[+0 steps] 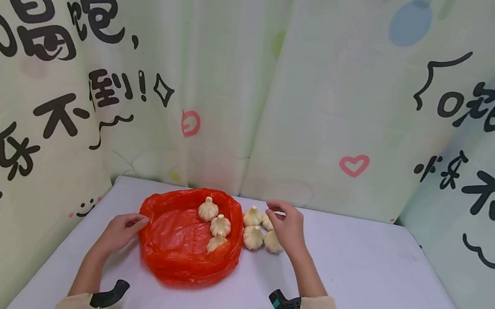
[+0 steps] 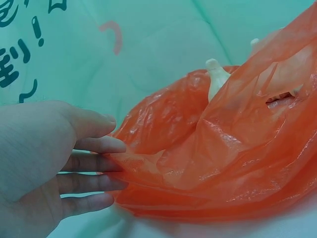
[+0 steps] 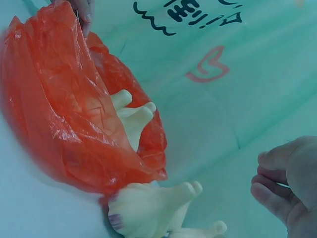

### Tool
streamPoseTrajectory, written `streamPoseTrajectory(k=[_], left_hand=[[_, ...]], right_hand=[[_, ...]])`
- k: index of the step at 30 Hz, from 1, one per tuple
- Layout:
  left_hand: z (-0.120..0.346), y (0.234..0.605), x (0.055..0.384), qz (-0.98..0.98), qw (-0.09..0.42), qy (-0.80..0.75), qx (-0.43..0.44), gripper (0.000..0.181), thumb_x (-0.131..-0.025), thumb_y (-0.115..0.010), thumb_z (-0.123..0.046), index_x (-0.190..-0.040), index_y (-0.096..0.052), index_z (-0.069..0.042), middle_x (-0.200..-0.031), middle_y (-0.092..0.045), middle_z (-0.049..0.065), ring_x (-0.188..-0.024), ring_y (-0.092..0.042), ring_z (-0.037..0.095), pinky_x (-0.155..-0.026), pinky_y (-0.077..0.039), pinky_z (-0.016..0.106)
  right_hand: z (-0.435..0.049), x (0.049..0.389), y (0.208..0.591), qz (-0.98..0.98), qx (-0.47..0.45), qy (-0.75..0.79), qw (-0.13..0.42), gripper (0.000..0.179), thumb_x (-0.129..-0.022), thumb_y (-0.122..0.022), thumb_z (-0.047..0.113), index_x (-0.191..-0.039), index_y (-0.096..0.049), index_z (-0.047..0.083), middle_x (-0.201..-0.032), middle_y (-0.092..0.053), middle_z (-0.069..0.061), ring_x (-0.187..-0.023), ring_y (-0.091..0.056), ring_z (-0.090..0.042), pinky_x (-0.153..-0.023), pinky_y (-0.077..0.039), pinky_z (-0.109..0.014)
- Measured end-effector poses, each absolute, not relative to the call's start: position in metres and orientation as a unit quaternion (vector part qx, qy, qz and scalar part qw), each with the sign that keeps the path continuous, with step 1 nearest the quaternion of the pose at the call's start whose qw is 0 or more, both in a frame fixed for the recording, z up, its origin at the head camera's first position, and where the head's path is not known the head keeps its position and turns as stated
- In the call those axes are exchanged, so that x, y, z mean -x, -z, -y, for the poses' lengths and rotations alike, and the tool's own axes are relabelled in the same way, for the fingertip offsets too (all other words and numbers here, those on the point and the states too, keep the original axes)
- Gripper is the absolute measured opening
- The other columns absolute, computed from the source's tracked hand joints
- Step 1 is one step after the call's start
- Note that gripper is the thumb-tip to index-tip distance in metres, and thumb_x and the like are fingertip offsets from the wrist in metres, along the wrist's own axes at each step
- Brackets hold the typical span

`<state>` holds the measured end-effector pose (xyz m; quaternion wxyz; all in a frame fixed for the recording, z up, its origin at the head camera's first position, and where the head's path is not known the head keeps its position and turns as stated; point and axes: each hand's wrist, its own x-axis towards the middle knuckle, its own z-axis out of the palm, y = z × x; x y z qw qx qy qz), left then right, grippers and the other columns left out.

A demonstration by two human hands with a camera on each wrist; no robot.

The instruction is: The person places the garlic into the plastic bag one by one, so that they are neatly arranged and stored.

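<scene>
A red plastic bag (image 1: 170,268) lies with its mouth spread open, and three garlic bulbs (image 1: 208,209) show inside along its right side. At the bag's left rim is my left hand (image 1: 121,232); in the left wrist view its fingers (image 2: 94,183) are mostly straight, with the tips touching the plastic. Several more garlic bulbs (image 1: 254,238) sit in a cluster just right of the bag. Over the right part of that cluster hovers my right hand (image 1: 287,228), partly covering it. Its fingers (image 3: 270,196) bend loosely and hold nothing.
The white table (image 1: 351,288) ends at a pale curtain (image 1: 317,106) with printed lettering, which also runs along both sides. A black wrist strap (image 1: 110,294) is on the left wrist, and a black device (image 1: 284,302) is on the right.
</scene>
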<state>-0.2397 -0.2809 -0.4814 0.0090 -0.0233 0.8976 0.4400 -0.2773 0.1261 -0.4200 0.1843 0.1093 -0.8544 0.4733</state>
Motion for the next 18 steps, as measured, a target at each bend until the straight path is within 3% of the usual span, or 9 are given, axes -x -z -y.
streamPoseTrajectory(k=[10, 18], left_hand=[[0.279, 0.482, 0.241, -0.899, 0.01, -0.438, 0.017, 0.05, -0.098, -0.052, -0.042, -0.13, -0.059, -0.004, -0.125, -0.062, 0.018, -0.112, -0.057, 0.03, -0.09, -0.056, 0.04], [0.278, 0.48, 0.238, -0.898, 0.018, -0.439, 0.022, 0.048, -0.099, -0.051, -0.039, -0.131, -0.057, -0.004, -0.128, -0.06, 0.02, -0.115, -0.055, 0.033, -0.091, -0.056, 0.042]], right_hand=[[-0.154, 0.27, 0.426, 0.847, -0.085, -0.479, 0.215, 0.019, -0.084, -0.07, -0.002, -0.103, -0.071, -0.001, -0.102, -0.071, -0.017, -0.096, -0.07, -0.031, -0.081, -0.059, -0.035], [-0.165, 0.263, 0.438, 0.863, -0.056, -0.466, 0.187, 0.019, -0.086, -0.07, 0.003, -0.105, -0.07, 0.0, -0.106, -0.07, -0.015, -0.098, -0.068, -0.028, -0.084, -0.058, -0.035]])
